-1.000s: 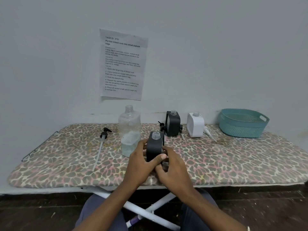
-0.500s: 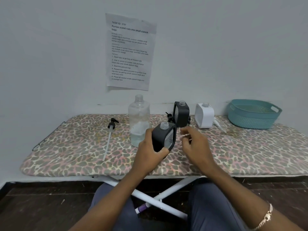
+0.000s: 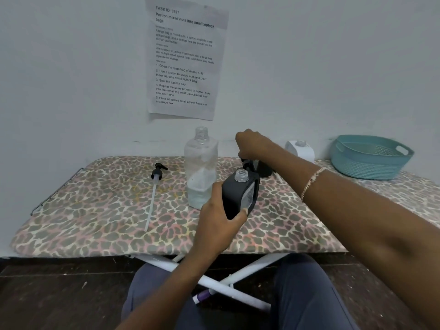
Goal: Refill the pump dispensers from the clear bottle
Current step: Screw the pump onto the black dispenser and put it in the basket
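Observation:
My left hand grips a black pump dispenser, tilted, its neck open and no pump on it. Just to its left the clear bottle stands uncapped with a little liquid at the bottom. My right hand reaches across to the back, fingers curled down over a second black dispenser and a black pump head. My forearm hides most of both, so what the fingers hold is unclear. A white dispenser stands open-necked by the wall.
A loose black pump with a long tube lies on the left of the leopard-print ironing board. A teal basket sits at the back right. A printed sheet hangs on the wall behind.
My right hand left the held dispenser and moved back to the second black dispenser. My left hand lifted and tilted its dispenser. The camera moved closer.

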The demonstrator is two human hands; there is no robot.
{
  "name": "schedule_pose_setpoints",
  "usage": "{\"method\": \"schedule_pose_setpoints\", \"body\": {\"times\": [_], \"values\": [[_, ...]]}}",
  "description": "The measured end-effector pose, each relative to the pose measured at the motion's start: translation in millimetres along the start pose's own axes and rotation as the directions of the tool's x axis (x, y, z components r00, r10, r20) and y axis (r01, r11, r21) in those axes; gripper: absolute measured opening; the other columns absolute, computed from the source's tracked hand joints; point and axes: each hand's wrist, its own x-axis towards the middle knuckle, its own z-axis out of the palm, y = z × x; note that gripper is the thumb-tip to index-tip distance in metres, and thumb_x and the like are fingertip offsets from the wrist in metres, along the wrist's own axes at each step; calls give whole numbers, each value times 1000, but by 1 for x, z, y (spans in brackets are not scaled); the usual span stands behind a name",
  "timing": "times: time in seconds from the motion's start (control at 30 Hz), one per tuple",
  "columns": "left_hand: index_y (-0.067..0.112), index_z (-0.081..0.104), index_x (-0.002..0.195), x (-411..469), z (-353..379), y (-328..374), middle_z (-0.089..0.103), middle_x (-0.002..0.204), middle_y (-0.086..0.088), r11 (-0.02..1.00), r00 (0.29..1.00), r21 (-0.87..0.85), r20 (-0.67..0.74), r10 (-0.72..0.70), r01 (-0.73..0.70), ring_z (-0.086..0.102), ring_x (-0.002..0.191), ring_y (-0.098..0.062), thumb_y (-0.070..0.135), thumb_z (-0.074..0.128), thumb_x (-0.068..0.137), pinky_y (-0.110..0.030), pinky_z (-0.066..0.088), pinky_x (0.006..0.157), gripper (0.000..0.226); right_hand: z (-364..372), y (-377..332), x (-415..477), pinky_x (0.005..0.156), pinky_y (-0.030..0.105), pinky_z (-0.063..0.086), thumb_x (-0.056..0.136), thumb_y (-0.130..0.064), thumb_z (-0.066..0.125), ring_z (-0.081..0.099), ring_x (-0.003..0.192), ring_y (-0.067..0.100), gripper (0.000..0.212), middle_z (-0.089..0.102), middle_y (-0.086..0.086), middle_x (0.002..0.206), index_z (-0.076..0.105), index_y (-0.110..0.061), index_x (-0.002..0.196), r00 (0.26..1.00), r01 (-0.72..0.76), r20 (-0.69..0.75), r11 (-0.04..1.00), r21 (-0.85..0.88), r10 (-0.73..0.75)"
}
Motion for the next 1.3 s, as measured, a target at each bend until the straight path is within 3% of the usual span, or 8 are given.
{"method": "schedule_pose_setpoints", "body": {"times": [0.17, 0.53, 0.6, 0.67, 0.77, 0.93, 1.1, 1.3], "values": [[33, 41, 126, -1, 1, -2, 65, 101, 12, 1000, 1000, 0, -6, 5, -5, 65, 85, -5, 32, 76, 89, -26, 54, 66, 51, 23, -6, 23, 69, 36, 43, 92, -2, 60, 64, 94, 36, 8, 59, 18, 106, 57, -4, 99, 993, 79, 98, 976, -202, -60], [33, 40, 120, -1, 4, -3, 65, 97, 13, 1000, 1000, -8, -14, -4, 4, 66, 84, -7, 29, 76, 89, -28, 55, 65, 47, 41, -6, 37, 71, 36, 45, 91, 3, 54, 68, 104, 37, 19, 65, 20, 116, 46, -7, 77, 993, 65, 115, 969, -238, -38], [31, 41, 120, -1, 4, -3, 65, 95, 12, 1000, 1000, -6, -9, -5, 5, 65, 81, -8, 30, 76, 89, -29, 55, 64, 47, 43, -6, 36, 72, 37, 45, 93, 3, 51, 68, 106, 38, 8, 65, 21, 118, 58, -2, 93, 996, 54, 85, 976, -211, -37], [30, 41, 120, -1, 4, -3, 64, 92, 12, 1000, 1000, 2, -9, -3, 3, 64, 77, -8, 30, 75, 89, -27, 53, 61, 46, 45, -6, 36, 72, 37, 44, 94, 3, 49, 67, 108, 39, 20, 65, 22, 119, 62, 1, 109, 998, 42, 61, 982, -182, -32], [31, 41, 120, -1, 4, -3, 64, 93, 12, 1000, 1000, 1, -8, -5, 5, 64, 78, -8, 30, 75, 89, -29, 54, 62, 46, 42, -8, 33, 72, 37, 43, 94, 4, 50, 66, 107, 40, 11, 63, 22, 119, 51, -5, 87, 999, 21, 44, 990, -139, -15], [30, 41, 123, -1, 4, -5, 65, 98, 10, 1000, 1000, 2, -5, 3, -3, 66, 83, -11, 33, 74, 90, -38, 56, 67, 47, 30, -10, 38, 62, 34, 46, 81, -4, 74, 66, 82, 34, 34, 58, 10, 84, 41, -11, 74, 990, -142, 36, 980, 143, 138], [34, 40, 122, -4, 3, 4, 65, 98, 11, 1000, 1000, 2, 0, 16, -16, 65, 84, -9, 35, 74, 90, -35, 56, 68, 47, -8, 7, 21, 39, 24, 46, 73, -3, 85, 66, 46, 23, 31, 66, 10, 58, 56, -3, 65, 956, -255, 36, 766, 591, 290], [33, 43, 124, -4, -1, 1, 65, 102, 15, 1000, 1000, -6, -10, 14, -14, 64, 92, 0, 32, 76, 90, -21, 53, 69, 48, -30, 24, -8, 76, 39, 66, 76, 0, 83, 78, 86, 35, 12, 77, 25, 89, 76, 7, 81, 945, -55, -106, 470, 881, 309]]}}
